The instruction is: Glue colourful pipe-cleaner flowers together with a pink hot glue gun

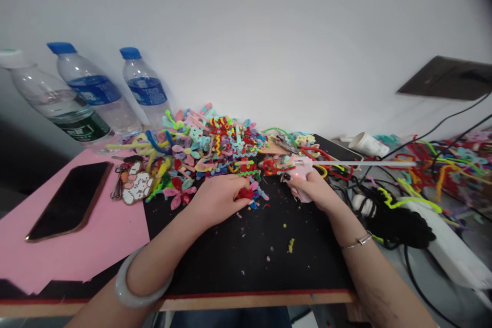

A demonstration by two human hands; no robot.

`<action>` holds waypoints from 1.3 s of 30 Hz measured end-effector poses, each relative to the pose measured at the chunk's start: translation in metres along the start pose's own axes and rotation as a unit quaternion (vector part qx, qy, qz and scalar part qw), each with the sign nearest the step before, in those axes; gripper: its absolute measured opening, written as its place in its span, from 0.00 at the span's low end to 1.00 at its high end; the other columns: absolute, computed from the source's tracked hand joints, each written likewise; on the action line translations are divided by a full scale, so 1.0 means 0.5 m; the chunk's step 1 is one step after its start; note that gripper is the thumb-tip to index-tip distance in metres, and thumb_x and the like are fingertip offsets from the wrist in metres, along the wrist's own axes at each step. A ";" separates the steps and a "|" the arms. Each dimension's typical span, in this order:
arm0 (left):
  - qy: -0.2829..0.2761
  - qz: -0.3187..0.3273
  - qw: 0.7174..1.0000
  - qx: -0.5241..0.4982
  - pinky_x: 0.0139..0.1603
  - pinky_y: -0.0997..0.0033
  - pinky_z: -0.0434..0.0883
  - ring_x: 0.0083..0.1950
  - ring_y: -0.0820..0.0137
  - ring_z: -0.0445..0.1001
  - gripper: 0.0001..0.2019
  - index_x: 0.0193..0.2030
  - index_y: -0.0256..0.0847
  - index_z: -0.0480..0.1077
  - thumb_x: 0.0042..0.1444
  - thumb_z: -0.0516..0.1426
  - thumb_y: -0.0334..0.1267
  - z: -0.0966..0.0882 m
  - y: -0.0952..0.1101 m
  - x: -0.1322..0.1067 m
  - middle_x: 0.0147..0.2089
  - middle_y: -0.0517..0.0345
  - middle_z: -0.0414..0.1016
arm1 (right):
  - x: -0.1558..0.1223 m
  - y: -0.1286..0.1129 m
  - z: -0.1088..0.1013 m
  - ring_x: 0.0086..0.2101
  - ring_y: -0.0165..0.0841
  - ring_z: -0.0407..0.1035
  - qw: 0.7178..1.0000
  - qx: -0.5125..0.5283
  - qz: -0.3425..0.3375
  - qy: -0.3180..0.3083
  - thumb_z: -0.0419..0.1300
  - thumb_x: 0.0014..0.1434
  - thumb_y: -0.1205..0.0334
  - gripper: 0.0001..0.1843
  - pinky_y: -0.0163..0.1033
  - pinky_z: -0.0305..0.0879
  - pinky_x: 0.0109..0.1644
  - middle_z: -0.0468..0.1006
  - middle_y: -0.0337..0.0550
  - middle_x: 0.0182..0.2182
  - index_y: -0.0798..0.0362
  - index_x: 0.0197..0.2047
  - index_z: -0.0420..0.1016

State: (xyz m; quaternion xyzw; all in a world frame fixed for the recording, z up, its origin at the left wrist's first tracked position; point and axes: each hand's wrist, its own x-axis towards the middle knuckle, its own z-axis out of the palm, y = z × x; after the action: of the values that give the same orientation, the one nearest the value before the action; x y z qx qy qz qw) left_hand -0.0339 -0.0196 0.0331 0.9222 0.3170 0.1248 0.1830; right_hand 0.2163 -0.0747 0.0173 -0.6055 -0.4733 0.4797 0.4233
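Observation:
My left hand point(219, 197) is closed, with its fingers curled round a small red pipe-cleaner piece point(246, 193) at the front edge of a colourful pile. My right hand point(313, 189) grips a pale pink hot glue gun point(303, 170), its nozzle end pointing left towards the pile. A long white glue stick point(365, 163) sticks out of the gun's back to the right. The pile of pipe-cleaner shapes point(200, 138) lies just beyond my left hand, and a pink pipe-cleaner flower point(178, 192) rests beside my wrist.
Three bottles point(145, 84) stand at the back left. A phone point(71, 200) lies on pink paper point(115, 238), near a beaded keychain point(136, 184). On the right are a paper cup point(369, 144), a power strip point(446, 246), black cables and loose pipe cleaners. Scraps dot the black tabletop point(261, 261).

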 end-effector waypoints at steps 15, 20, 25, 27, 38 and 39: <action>-0.046 -0.064 0.997 -0.022 0.25 0.73 0.52 0.27 0.70 0.66 0.09 0.40 0.45 0.66 0.52 0.56 0.41 0.017 0.006 0.006 0.26 0.62 0.67 | -0.008 -0.017 -0.012 0.15 0.22 0.58 0.993 -0.029 0.109 -0.047 0.61 0.48 0.55 0.13 0.27 0.55 0.16 0.65 0.32 0.15 0.55 0.25 0.65; -0.037 -0.074 0.995 -0.054 0.25 0.73 0.52 0.26 0.70 0.66 0.09 0.38 0.44 0.65 0.51 0.57 0.43 0.023 -0.001 0.007 0.25 0.63 0.67 | -0.010 -0.022 -0.011 0.15 0.23 0.58 0.991 -0.044 0.112 -0.059 0.62 0.48 0.54 0.13 0.28 0.55 0.16 0.65 0.33 0.14 0.56 0.25 0.67; -0.043 -0.100 0.989 -0.100 0.24 0.74 0.51 0.25 0.71 0.65 0.08 0.35 0.44 0.62 0.51 0.57 0.42 0.026 -0.006 0.008 0.21 0.67 0.63 | -0.010 -0.016 -0.011 0.14 0.22 0.57 0.990 -0.086 0.083 -0.080 0.60 0.51 0.53 0.14 0.28 0.55 0.16 0.64 0.32 0.14 0.56 0.25 0.68; -0.048 -0.109 0.986 -0.114 0.24 0.74 0.51 0.23 0.72 0.64 0.09 0.34 0.43 0.61 0.50 0.57 0.42 0.027 -0.008 0.009 0.20 0.68 0.62 | -0.010 -0.014 -0.009 0.14 0.22 0.56 0.988 -0.103 0.072 -0.089 0.59 0.52 0.53 0.14 0.27 0.53 0.16 0.63 0.31 0.13 0.56 0.26 0.68; -0.050 -0.114 0.983 -0.139 0.24 0.74 0.52 0.23 0.73 0.64 0.10 0.32 0.43 0.60 0.49 0.57 0.42 0.028 -0.011 0.011 0.21 0.68 0.62 | -0.010 -0.012 -0.008 0.14 0.23 0.57 0.984 -0.145 0.060 -0.083 0.58 0.52 0.51 0.17 0.28 0.52 0.16 0.64 0.33 0.13 0.55 0.22 0.64; -0.050 -0.114 0.983 -0.139 0.24 0.74 0.52 0.23 0.73 0.64 0.10 0.32 0.43 0.60 0.49 0.57 0.42 0.028 -0.011 0.010 0.20 0.68 0.62 | -0.010 -0.011 -0.009 0.14 0.23 0.57 0.983 -0.149 0.059 -0.085 0.57 0.52 0.50 0.17 0.28 0.52 0.16 0.64 0.33 0.13 0.55 0.23 0.64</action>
State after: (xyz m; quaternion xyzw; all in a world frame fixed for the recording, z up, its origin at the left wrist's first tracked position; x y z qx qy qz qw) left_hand -0.0279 -0.0160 0.0185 0.8508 0.3901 0.0998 0.3377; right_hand 0.2194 -0.0786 0.0243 -0.6458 -0.5374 0.4773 0.2575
